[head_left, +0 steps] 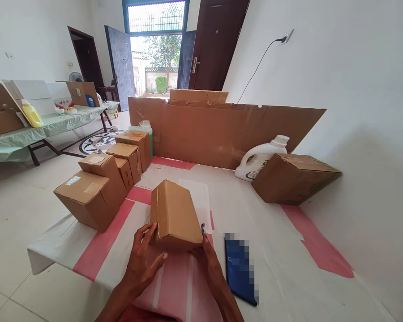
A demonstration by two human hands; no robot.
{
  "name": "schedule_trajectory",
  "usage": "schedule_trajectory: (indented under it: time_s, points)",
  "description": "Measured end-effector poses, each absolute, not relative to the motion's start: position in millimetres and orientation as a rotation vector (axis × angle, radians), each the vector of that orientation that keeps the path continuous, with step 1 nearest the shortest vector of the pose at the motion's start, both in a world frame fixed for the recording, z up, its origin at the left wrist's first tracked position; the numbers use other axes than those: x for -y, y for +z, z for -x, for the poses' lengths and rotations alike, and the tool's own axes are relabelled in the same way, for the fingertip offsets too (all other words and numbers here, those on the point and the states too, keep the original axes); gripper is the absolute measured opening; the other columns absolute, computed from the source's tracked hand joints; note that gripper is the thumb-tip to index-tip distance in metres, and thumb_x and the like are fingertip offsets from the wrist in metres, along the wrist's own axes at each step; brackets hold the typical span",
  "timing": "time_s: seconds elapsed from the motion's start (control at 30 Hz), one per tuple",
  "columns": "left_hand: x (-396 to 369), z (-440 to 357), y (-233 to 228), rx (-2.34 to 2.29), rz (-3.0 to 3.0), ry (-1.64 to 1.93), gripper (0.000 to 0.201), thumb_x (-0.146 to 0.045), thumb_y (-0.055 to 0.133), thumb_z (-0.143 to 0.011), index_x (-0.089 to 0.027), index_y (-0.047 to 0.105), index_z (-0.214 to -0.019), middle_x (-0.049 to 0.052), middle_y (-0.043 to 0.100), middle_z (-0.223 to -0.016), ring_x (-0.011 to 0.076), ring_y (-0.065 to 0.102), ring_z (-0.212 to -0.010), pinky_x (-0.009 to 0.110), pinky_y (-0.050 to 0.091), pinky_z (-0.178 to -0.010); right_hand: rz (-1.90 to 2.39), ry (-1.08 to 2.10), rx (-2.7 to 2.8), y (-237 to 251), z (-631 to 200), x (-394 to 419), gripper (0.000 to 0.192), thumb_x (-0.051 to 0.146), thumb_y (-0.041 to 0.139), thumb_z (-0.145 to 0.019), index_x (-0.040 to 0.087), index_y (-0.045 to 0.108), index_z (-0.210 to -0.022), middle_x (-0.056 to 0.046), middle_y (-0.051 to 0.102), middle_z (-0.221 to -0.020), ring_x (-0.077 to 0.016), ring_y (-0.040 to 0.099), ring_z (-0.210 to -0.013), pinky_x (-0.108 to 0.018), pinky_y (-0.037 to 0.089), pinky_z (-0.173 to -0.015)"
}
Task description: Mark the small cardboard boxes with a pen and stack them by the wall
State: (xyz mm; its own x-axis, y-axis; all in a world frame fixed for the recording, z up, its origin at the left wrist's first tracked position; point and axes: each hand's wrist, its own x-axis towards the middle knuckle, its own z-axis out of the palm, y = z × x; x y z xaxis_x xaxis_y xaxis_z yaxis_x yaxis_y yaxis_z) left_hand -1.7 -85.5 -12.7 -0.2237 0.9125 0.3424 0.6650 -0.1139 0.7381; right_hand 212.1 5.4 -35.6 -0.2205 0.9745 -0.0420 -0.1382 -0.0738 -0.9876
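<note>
A brown cardboard box [177, 214] sits on the table in front of me, with a strip of clear tape along its left side. The fingers of my left hand [143, 252] rest on its near left edge, the thumb spread apart below. On the other side, my right hand [211, 264] grips the near right corner, and its lower fingers are hidden under or behind the box. A small black, pen-like thing [203, 228] sticks up by the right fingertips; I cannot tell whether the hand holds it. White paper [199, 197] lies behind the box.
Several cardboard boxes [83, 192] line the table's left side, near a green-filled jug [151, 136]. Upright cardboard [201, 129] borders the back. A white jug [255, 156] and tilted box [295, 179] stand right. A dark blue flat object [238, 268], partly pixelated, lies beside my right hand.
</note>
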Motion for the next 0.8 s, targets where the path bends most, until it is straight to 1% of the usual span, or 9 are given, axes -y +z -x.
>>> schedule_trajectory:
  time_s: [0.07,0.13,0.23,0.3,0.37,0.43,0.6,0.7,0.8]
  points:
    - [86.6,3.3,-20.2,-1.799,-1.693,1.279,0.071,-0.04,0.063,-0.099,-0.032,0.032,-0.163,0.014,0.042,-0.156,0.0314,0.044,-0.148,0.056,0.043,-0.12,1.03,1.544,1.255,-37.1,-209.0,1.0,0.067,0.074,0.055,-0.093,0.03,0.065,-0.142,-0.011,0.072,-0.137,-0.0345,0.064,-0.129,-0.051,0.053,-0.106]
    - [88.7,2.5,-22.8,-1.786,-1.675,1.294,0.073,-0.039,0.062,-0.1,-0.032,0.028,-0.164,0.015,0.04,-0.157,0.0313,0.042,-0.15,0.057,0.043,-0.121,1.121,1.515,1.309,-32.7,-207.4,5.5,0.067,0.077,0.059,-0.089,0.029,0.07,-0.134,-0.011,0.074,-0.13,-0.035,0.067,-0.122,-0.049,0.054,-0.105]
    - [93.3,-0.2,-11.1,-1.793,-1.709,1.347,0.07,-0.039,0.062,-0.1,-0.031,0.033,-0.162,0.016,0.043,-0.152,0.0328,0.046,-0.145,0.057,0.047,-0.117,1.23,1.388,1.398,-11.7,-208.8,9.2,0.063,0.08,0.054,-0.089,0.024,0.075,-0.11,-0.01,0.077,-0.105,-0.0314,0.071,-0.091,-0.044,0.058,-0.087]
    - [97.2,-1.9,6.4,-1.781,-1.764,1.399,0.067,-0.039,0.063,-0.099,-0.031,0.037,-0.161,0.016,0.046,-0.149,0.0332,0.049,-0.142,0.056,0.048,-0.115,1.271,1.278,1.443,9.3,-211.8,11.7,0.06,0.078,0.05,-0.093,0.023,0.072,-0.094,-0.006,0.071,-0.083,-0.025,0.064,-0.073,-0.037,0.054,-0.072]
    - [101.3,-3.2,26.6,-1.774,-1.799,1.446,0.067,-0.04,0.064,-0.098,-0.032,0.038,-0.16,0.014,0.048,-0.146,0.033,0.05,-0.138,0.053,0.05,-0.112,1.272,1.154,1.474,30.9,-214.7,15.1,0.057,0.074,0.046,-0.097,0.023,0.065,-0.082,0.0,0.06,-0.068,-0.0202,0.056,-0.064,-0.031,0.045,-0.062]
    - [104.3,-4.2,43.6,-1.786,-1.792,1.496,0.07,-0.044,0.065,-0.097,-0.032,0.038,-0.16,0.013,0.051,-0.142,0.0319,0.054,-0.128,0.048,0.054,-0.103,1.212,1.091,1.472,48.4,-215.9,18.5,0.055,0.071,0.042,-0.101,0.023,0.062,-0.081,0.002,0.054,-0.065,-0.0186,0.051,-0.062,-0.029,0.041,-0.059]
    - [104.3,-2.2,53.2,-1.848,-1.627,1.534,0.065,-0.051,0.06,-0.099,-0.031,0.043,-0.158,0.01,0.058,-0.128,0.0267,0.058,-0.106,0.041,0.054,-0.09,1.169,1.078,1.47,59.8,-211.4,20.7,0.056,0.071,0.039,-0.101,0.024,0.07,-0.11,-0.005,0.069,-0.09,-0.0229,0.061,-0.082,-0.033,0.052,-0.077]
    - [103.3,4.2,44.3,-1.845,-1.466,1.543,0.057,-0.054,0.054,-0.101,-0.029,0.048,-0.153,0.01,0.06,-0.131,0.0282,0.059,-0.116,0.044,0.051,-0.098,1.127,1.166,1.473,49.0,-209.4,18.7,0.056,0.07,0.041,-0.101,0.027,0.067,-0.123,-0.009,0.071,-0.123,-0.0278,0.064,-0.111,-0.039,0.051,-0.097]
    - [101.3,10.3,33.6,-1.792,-1.361,1.536,0.056,-0.057,0.05,-0.102,-0.029,0.05,-0.151,0.011,0.057,-0.145,0.0301,0.053,-0.136,0.048,0.045,-0.112,1.044,1.295,1.438,32.1,-209.2,15.7,0.055,0.069,0.044,-0.101,0.029,0.061,-0.135,-0.008,0.063,-0.143,-0.0297,0.055,-0.135,-0.044,0.043,-0.113]
